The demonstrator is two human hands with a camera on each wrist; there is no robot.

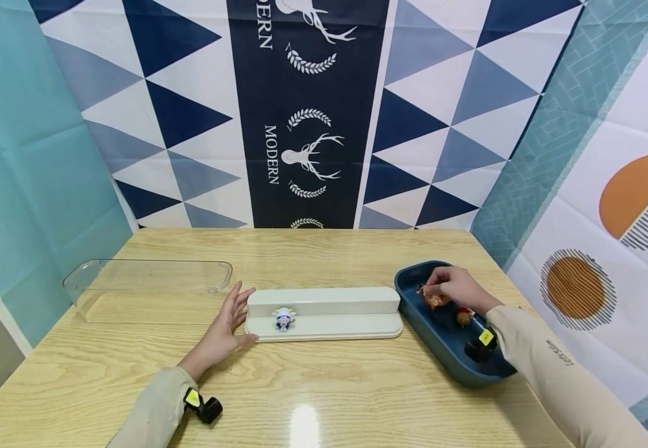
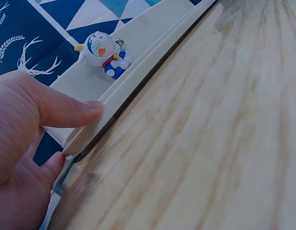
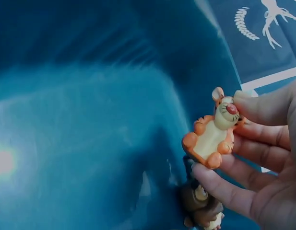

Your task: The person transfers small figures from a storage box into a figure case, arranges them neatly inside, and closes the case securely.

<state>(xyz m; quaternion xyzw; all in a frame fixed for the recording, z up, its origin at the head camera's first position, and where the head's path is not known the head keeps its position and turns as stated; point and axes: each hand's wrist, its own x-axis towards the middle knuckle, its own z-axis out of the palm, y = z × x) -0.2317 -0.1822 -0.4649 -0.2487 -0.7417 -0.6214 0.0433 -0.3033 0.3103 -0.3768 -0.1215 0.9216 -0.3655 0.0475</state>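
My left hand (image 1: pixel 220 333) rests at the left end of a white stepped display stand (image 1: pixel 324 323), fingers spread. In the left wrist view its thumb (image 2: pixel 73 112) lies along the stand's front rim. On the lower step sits a blue-and-white cartoon cat figurine (image 1: pixel 284 318) with a horned hood, close to that hand. Over the dark blue basin (image 1: pixel 436 348) at the right, my right hand (image 1: pixel 460 287) pinches an orange tiger figurine (image 3: pixel 212 136) between thumb and fingers, its pale belly showing. A dark brown figurine (image 3: pixel 200 203) is just below it in the right wrist view.
A clear plastic cover (image 1: pixel 150 292) lies on the wooden table (image 1: pixel 279 392) at the left. Another figurine (image 1: pixel 464 316) with red and brown parts lies in the basin. The basin's far-left corner stands close to the display stand's right end. Patterned cloths hang behind and beside the table.
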